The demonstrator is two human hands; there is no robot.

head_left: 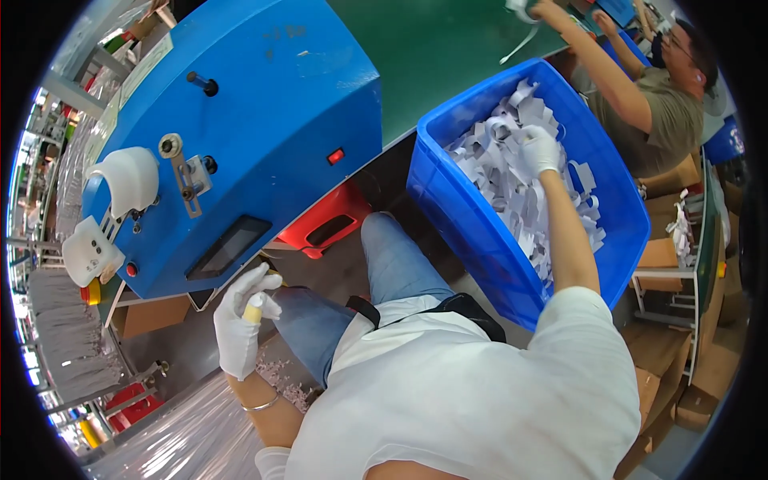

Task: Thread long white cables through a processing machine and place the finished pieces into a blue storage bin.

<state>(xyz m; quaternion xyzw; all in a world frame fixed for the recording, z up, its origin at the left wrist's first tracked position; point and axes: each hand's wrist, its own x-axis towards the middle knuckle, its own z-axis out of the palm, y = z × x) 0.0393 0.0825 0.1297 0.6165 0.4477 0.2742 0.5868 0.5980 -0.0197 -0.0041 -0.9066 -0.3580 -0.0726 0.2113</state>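
Note:
My right hand (539,150), in a white glove, reaches into a blue plastic bin (480,264). Inside lies a tangled heap of curled white strips (500,180); my fingers bend down into the heap and look closed on some of it, though the strips partly hide the fingertips. My left hand (244,320), also gloved, is raised beside the blue machine (264,144). Its fingers are loosely curved and apart, with nothing visible between them. A pale yellow covering (254,309) wraps one digit of that hand.
The machine carries a dark screen (228,248), a white curved guide (132,180) and a red switch (335,156). Beneath the table edge sits a red plastic stool (328,220). Across the green tabletop (440,48), a co-worker (640,104) lifts a white strip. Cardboard boxes (652,360) stand at right.

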